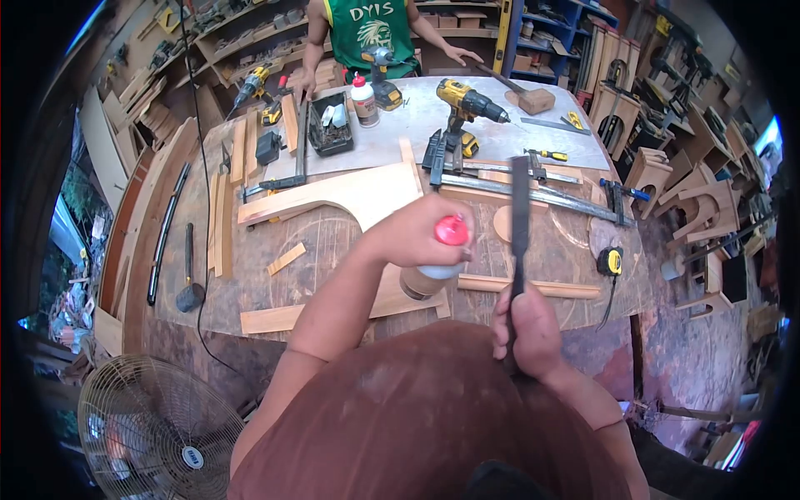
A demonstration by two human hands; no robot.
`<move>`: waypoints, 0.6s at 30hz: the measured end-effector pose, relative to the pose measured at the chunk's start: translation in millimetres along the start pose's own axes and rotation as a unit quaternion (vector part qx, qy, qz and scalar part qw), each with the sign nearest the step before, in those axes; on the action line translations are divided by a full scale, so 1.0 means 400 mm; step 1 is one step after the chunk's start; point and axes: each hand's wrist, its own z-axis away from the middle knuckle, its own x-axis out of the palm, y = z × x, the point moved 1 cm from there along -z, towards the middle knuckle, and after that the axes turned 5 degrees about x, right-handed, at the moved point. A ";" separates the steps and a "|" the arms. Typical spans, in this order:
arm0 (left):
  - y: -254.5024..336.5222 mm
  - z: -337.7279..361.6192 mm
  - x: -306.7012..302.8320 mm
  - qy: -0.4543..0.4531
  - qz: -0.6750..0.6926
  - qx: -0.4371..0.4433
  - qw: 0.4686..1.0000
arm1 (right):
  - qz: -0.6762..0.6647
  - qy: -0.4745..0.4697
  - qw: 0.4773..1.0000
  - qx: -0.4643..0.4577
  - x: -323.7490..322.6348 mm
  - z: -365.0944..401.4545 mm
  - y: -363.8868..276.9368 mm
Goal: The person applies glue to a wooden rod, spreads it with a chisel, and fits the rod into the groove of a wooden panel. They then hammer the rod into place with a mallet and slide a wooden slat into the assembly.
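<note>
My left hand (417, 232) is closed around the upper part of a glue bottle (423, 283) with a red cap, held over the near half of the workbench. In my right hand (532, 327) is a long dark flat file (520, 204), gripped at its narrow end, blade pointing away from me. A curved pale wooden panel (333, 196) lies beyond my left arm. Below the bottle is a flat wooden piece (350, 307), partly hidden by my arm. A thin wooden strip (567, 288) lies behind my right hand.
Metal bar clamps (542, 193) lie across the bench, near a yellow drill (467, 104). At right sits a tape measure (610, 262); at left, a mallet (191, 292). A co-worker in a green jersey (367, 42) stands opposite. A fan (158, 433) is at lower left.
</note>
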 end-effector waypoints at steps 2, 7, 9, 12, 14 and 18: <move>-0.017 0.010 -0.010 0.012 0.036 -0.009 0.999 | -0.048 0.053 0.996 -0.055 -0.027 -0.005 0.003; -0.035 0.010 0.002 -0.033 0.122 -0.023 0.992 | 0.044 0.114 0.992 -0.038 -0.062 -0.094 -0.070; -0.041 0.014 0.018 -0.042 0.143 -0.026 0.988 | 0.061 0.106 0.991 -0.059 -0.060 -0.130 -0.093; -0.034 0.019 0.023 -0.033 0.160 -0.021 0.986 | 0.125 0.058 0.986 -0.095 -0.060 -0.178 -0.120; -0.034 0.025 0.024 -0.037 0.152 -0.021 0.988 | 0.171 0.016 0.979 -0.108 -0.042 -0.203 -0.137; -0.031 0.035 0.021 -0.027 0.101 -0.022 0.994 | 0.133 -0.066 0.987 -0.062 -0.006 -0.225 -0.169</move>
